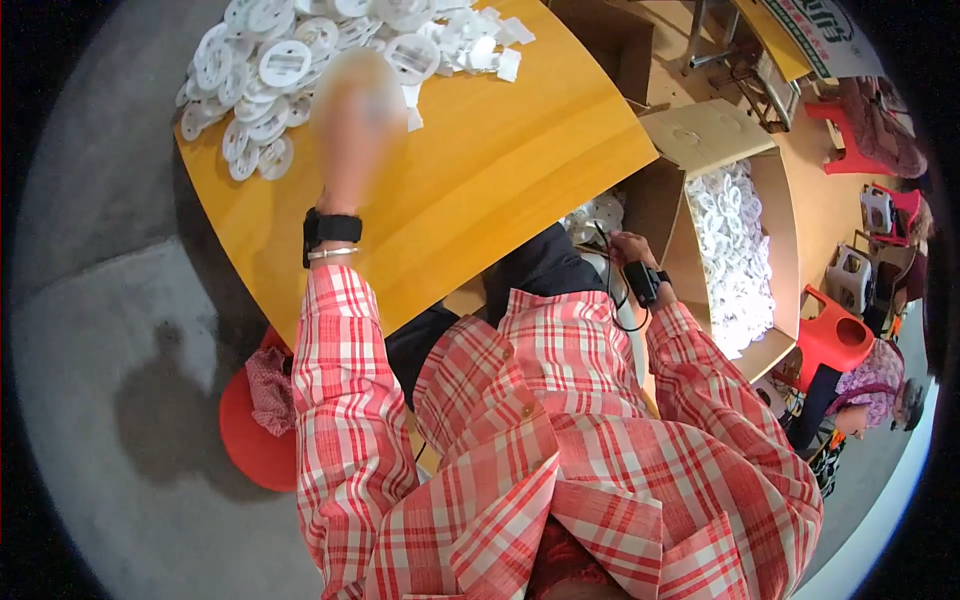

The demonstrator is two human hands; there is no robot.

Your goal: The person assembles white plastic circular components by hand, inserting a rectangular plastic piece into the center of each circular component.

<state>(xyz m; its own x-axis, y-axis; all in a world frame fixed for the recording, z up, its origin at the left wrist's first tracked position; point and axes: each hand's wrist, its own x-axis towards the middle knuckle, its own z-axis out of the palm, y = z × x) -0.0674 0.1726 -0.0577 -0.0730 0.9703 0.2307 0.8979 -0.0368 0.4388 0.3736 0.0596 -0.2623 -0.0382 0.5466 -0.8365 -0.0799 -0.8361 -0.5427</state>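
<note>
My left hand [358, 125] reaches over the table to the near edge of a heap of round white plastic discs [285, 62]. It is smeared by blur, so its fingers and anything in them cannot be made out. Small flat white pieces [485, 45] lie to the right of the discs. Below the table's right edge, my right hand [630, 248] is beside a container of white plastic parts [600, 215]. Its fingers look curled, and what they hold, if anything, is hidden. A thin black cable [622, 300] hangs by that wrist.
The yellow wooden table [500, 150] spans the upper middle. An open cardboard box [785, 260] full of white plastic parts [735, 250] stands at right. Red stools [835, 340] and another person [865, 400] are farther right. A red stool with cloth [250, 430] stands at left.
</note>
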